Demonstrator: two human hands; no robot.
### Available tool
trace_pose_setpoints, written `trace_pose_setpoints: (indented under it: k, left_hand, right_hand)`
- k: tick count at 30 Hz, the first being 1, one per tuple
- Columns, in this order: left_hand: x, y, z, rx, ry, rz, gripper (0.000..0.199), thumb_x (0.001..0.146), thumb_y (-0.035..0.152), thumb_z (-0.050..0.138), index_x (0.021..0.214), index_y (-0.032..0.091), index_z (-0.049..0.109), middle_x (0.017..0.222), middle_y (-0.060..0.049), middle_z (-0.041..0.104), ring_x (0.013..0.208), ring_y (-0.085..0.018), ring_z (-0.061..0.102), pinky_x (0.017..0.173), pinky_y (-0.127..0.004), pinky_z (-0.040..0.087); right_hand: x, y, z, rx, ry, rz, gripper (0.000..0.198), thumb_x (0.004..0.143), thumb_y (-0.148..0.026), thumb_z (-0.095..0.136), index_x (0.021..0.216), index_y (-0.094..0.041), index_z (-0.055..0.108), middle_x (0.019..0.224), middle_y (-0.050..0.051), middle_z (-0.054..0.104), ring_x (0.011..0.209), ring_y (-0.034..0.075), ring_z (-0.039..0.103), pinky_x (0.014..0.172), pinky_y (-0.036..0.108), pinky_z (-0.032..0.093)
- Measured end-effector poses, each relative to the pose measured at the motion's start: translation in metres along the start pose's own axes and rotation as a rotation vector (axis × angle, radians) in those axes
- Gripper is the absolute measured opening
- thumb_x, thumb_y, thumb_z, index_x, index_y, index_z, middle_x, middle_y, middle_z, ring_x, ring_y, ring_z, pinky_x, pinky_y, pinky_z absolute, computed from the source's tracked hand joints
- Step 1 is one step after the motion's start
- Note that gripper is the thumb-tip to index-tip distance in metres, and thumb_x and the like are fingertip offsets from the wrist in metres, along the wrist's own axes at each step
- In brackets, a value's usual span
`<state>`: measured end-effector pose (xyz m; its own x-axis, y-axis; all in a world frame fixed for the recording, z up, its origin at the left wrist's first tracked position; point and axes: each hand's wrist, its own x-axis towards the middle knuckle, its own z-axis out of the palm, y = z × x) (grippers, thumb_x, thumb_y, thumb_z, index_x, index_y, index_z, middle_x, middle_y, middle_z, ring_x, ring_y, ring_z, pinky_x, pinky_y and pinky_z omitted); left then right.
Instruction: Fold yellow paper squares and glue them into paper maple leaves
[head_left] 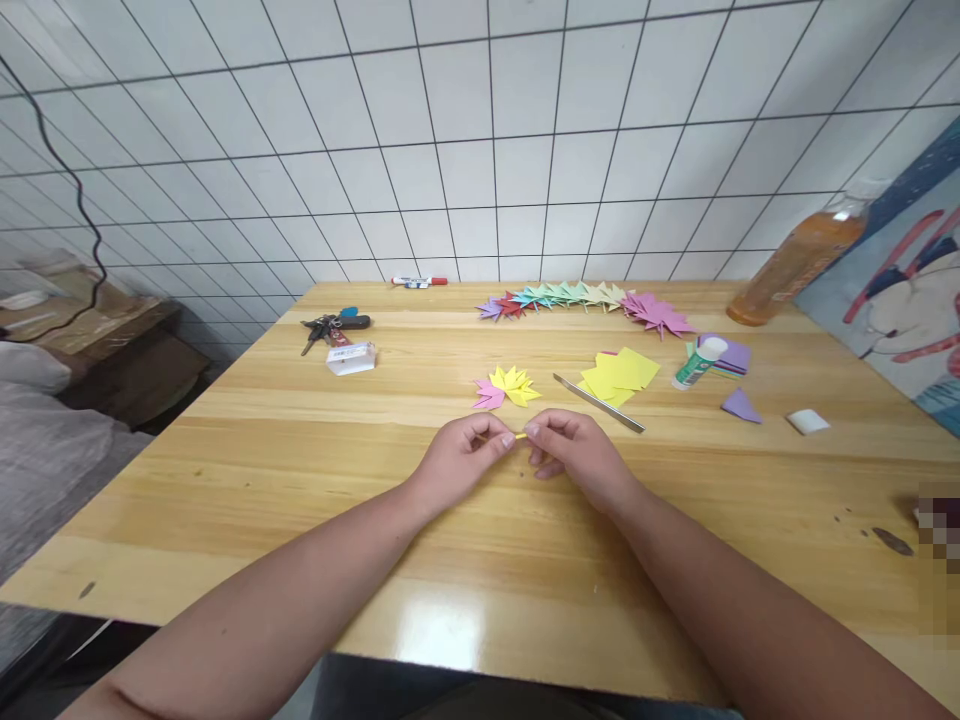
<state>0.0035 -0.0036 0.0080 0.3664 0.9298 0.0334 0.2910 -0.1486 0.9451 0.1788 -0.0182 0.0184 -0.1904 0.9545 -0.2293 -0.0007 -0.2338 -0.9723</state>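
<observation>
Between my two hands a small strip of yellow paper (521,435) shows, seen nearly edge-on. My left hand (466,455) pinches its left end between thumb and finger. My right hand (574,452) pinches the right end, its other fingers curled beneath. Most of the paper is covered by my fingertips. Just beyond my hands lie a yellow folded-paper piece with pointed petals (514,385) and a pink folded piece (490,394), touching each other. Right of these is a stack of yellow paper squares (619,376), with a metal blade-like tool (598,403) beside it.
A chain of colourful folded-paper pieces (570,296) runs along the wall. On the right are a glue stick (699,363), purple paper (741,405), a white block (808,421) and a bottle (802,255). Keys (330,328), a small white box (351,358) and a marker (418,282) lie left.
</observation>
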Motion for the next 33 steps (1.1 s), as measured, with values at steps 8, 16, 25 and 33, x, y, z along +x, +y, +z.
trace_pose_setpoints:
  k: [8,16,25,33]
  left_hand:
    - [0.005,0.0,-0.003,-0.182,0.069,-0.053,0.02,0.075,0.034,0.061,0.072,0.015,0.058,0.068,0.002,0.055,0.065,-0.011,0.049,0.066,-0.023,0.038]
    - [0.003,-0.003,0.002,-0.141,-0.007,-0.033,0.02,0.076,0.035,0.061,0.077,0.015,0.061,0.076,-0.003,0.063,0.073,-0.014,0.056,0.07,-0.026,0.042]
    - [0.002,-0.009,0.004,-0.04,-0.021,-0.05,0.022,0.073,0.037,0.063,0.076,0.016,0.068,0.077,-0.004,0.068,0.072,-0.016,0.059,0.068,-0.026,0.044]
    - [0.002,-0.012,0.007,-0.037,0.047,-0.064,0.027,0.068,0.04,0.067,0.065,0.015,0.059,0.062,0.001,0.058,0.059,-0.011,0.051,0.059,-0.023,0.04]
  right_hand:
    - [0.001,0.002,-0.001,0.091,0.003,-0.002,0.037,0.064,-0.037,0.071,0.095,-0.021,0.06,0.078,-0.001,0.053,0.06,0.009,0.053,0.044,0.019,0.049]
    - [0.005,0.011,0.009,0.085,0.065,-0.029,0.031,0.062,-0.039,0.073,0.081,-0.016,0.064,0.061,-0.004,0.051,0.049,0.006,0.049,0.046,0.02,0.049]
    - [0.004,0.01,0.013,0.045,0.079,-0.102,0.025,0.062,-0.037,0.071,0.075,-0.017,0.061,0.059,-0.005,0.05,0.046,0.006,0.046,0.042,0.02,0.047]
    - [0.005,0.011,0.016,-0.058,0.128,-0.123,0.02,0.064,-0.034,0.069,0.069,-0.016,0.061,0.06,-0.003,0.054,0.046,0.007,0.046,0.04,0.019,0.046]
